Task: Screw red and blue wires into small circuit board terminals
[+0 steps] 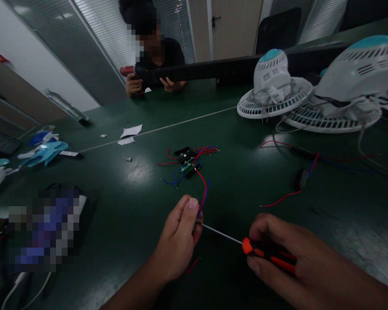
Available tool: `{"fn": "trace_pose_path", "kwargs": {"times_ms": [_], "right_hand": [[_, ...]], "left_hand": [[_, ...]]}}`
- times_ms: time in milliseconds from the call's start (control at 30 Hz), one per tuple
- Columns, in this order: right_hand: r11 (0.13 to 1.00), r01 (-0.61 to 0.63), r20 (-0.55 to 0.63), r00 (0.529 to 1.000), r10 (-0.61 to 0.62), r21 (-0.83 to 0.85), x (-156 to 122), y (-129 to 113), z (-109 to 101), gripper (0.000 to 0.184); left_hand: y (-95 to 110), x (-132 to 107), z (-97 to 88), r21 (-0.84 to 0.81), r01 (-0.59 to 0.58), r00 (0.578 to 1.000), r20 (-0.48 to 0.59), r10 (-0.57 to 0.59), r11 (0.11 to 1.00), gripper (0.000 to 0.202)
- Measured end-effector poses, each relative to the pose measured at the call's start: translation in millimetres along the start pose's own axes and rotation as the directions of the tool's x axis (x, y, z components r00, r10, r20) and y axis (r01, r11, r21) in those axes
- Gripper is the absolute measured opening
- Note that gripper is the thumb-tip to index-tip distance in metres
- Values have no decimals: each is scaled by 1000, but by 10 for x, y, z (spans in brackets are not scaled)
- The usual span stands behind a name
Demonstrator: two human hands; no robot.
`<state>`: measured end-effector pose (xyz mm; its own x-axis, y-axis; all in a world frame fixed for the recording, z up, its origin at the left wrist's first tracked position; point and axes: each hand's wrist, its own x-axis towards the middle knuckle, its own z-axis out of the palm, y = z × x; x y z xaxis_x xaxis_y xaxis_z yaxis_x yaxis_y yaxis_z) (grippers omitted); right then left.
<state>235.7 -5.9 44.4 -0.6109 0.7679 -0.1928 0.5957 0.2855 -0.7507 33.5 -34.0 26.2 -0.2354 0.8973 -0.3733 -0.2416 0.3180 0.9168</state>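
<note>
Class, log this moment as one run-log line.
left hand: small part with red and blue wires | right hand: orange-handled screwdriver, tip at that part | nearby: wired circuit board

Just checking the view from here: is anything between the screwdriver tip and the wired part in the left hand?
Nothing visible: the screwdriver in the right hand runs straight to the small black part in the left hand, whose fingers hide most of it.
</note>
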Motion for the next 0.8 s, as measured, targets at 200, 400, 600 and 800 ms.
{"fn": "trace_pose_path", "kwargs": {"times_ms": [200, 400, 600, 800], "right_hand": [[997, 42, 12, 999, -43, 60, -1, -62, -55, 15], [994, 70, 70, 995, -76, 85, 3, -70, -67, 28], [994, 73, 138, 987, -84, 80, 11, -58, -53, 27], [996, 63, 184, 980, -74, 65, 8, 5, -32, 24]], "left_hand": [[7, -3, 0, 11, -1, 1000, 17, 1, 1000, 41], [-18, 13, -9, 24, 0, 1000, 10, 0, 1000, 43], [-31, 8, -17, -1, 5, 1000, -2, -5, 1000, 43], [-35, 15, -24, -27, 12, 1000, -8, -12, 1000, 40]]}}
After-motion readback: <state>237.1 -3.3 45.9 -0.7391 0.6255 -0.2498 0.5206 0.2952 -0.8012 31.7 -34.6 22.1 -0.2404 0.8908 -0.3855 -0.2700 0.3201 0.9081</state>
